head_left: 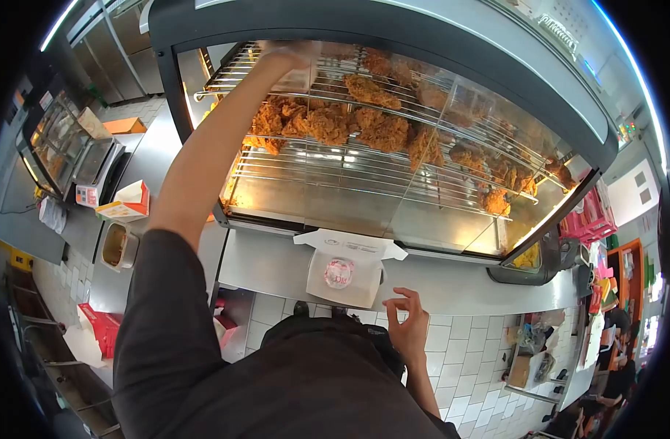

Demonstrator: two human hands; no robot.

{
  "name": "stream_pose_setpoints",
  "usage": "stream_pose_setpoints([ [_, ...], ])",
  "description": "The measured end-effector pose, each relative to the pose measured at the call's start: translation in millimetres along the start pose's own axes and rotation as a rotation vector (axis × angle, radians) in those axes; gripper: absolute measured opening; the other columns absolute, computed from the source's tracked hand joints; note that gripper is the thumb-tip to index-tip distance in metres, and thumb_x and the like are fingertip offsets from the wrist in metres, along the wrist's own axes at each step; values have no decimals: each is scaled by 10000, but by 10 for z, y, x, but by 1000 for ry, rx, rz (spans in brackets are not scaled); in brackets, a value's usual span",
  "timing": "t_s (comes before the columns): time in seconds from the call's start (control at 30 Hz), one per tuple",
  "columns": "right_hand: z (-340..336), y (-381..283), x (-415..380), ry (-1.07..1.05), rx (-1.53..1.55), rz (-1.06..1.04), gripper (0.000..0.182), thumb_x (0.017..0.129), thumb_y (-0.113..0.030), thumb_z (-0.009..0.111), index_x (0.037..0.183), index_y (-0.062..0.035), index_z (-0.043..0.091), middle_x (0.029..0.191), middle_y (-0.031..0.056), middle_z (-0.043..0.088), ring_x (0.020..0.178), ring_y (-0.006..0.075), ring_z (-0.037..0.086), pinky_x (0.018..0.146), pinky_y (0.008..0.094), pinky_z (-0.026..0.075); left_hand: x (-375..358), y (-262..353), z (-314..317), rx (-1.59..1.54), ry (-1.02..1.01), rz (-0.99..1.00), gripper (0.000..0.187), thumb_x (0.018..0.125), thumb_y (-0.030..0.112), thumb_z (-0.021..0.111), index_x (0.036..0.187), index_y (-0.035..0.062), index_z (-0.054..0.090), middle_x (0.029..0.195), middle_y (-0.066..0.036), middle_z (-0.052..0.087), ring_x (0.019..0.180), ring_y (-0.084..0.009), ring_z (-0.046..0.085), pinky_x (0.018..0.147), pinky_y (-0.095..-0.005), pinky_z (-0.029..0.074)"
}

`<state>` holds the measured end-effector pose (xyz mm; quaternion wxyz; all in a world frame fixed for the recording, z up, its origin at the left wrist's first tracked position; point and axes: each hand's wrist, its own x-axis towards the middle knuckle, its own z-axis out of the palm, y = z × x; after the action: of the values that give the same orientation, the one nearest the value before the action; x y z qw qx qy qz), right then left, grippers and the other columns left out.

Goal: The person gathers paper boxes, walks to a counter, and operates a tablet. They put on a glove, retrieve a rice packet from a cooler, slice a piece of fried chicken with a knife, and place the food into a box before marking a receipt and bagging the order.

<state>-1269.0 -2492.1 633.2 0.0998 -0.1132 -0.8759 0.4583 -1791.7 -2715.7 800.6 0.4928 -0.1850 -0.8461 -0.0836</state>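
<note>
My left arm stretches up into a heated display cabinet (393, 22). My left hand (295, 55) is blurred at the upper wire rack (225, 80), beside fried chicken pieces (328, 121); whether it holds anything is unclear. More fried chicken (496, 197) lies further right on the lower rack. An open white takeaway box (342, 274) with a round sticker stands on the steel counter (459, 289) below the cabinet. My right hand (408, 322) hovers just in front of the box's right corner, fingers loosely curled and apart, holding nothing.
At the left stand a red-and-white carton (126, 201), a steel tub (115, 245) and a second display case (64, 143). A pink crate (587, 219) sits at the right. White floor tiles (467, 366) lie below the counter.
</note>
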Motion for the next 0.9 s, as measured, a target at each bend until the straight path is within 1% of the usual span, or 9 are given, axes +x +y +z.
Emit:
stream_pose_setpoints([
  [0.07,15,155,-42,-76,43,52,258,889,-66,638,1129,-19,559,865,118,731,823,259,722,802,333,530,-221,588,-1380,266,-844,59,414,868,267,603,1231,70,587,1148,-206,641,1115,-362,603,856,-510,505],
  [0.17,104,155,14,-274,104,90,250,898,-80,637,1128,-16,561,887,124,732,837,261,725,801,331,540,-1237,967,-2079,244,-269,-203,499,912,319,573,1361,130,462,977,-172,613,908,-330,606,692,-469,489],
  [0.33,512,21,314,-683,146,-22,256,919,-97,631,1149,-2,572,912,120,728,870,208,714,804,309,537,-3300,1309,-3066,-42,-363,-825,541,854,251,643,1358,147,476,1028,-120,595,989,-307,572,872,-484,437],
  [0.43,1034,-246,437,-980,217,-138,242,921,-107,639,1129,7,589,910,89,711,874,146,678,789,272,524,-5085,997,-3292,287,-380,-1122,533,870,218,623,1367,110,466,1031,-143,609,1002,-343,568,884,-457,452],
  [0.47,1292,-380,453,-1092,226,-160,235,920,-110,643,1118,6,595,908,76,706,870,133,668,785,261,520,-4976,874,-3682,273,-643,-1593,517,898,222,597,1372,75,451,1058,-196,605,1000,-387,562,896,-478,444],
  [0.6,2941,-838,95,-1356,239,-431,251,892,-168,671,1089,-21,619,913,103,717,843,173,688,764,310,526,-6041,-55,-4250,636,-200,-1536,510,903,197,580,1389,141,440,1187,-237,560,1121,-417,518,966,-505,410],
  [0.7,4273,-1192,-460,-1022,-155,-847,394,841,-191,700,1093,53,518,1010,208,624,955,349,625,844,432,505,-6369,-628,-4375,650,-324,-1358,545,881,179,597,1400,152,429,1267,-211,536,1184,-419,481,997,-490,398],
  [0.83,5050,-1281,-747,-845,-331,-812,485,810,-157,702,1133,91,438,1087,274,532,1029,418,550,889,464,468,-6363,-899,-4527,435,-485,-1396,555,860,193,629,1384,134,454,1299,-196,529,1222,-402,463,1029,-473,381],
  [0.9,5135,-1252,-671,-925,-394,-730,512,788,-123,692,1161,92,415,1134,298,483,1076,456,502,918,448,454,-6568,-988,-4521,203,-320,-1326,578,849,231,682,1371,89,477,1309,-195,539,1252,-379,468,1067,-460,363],
])
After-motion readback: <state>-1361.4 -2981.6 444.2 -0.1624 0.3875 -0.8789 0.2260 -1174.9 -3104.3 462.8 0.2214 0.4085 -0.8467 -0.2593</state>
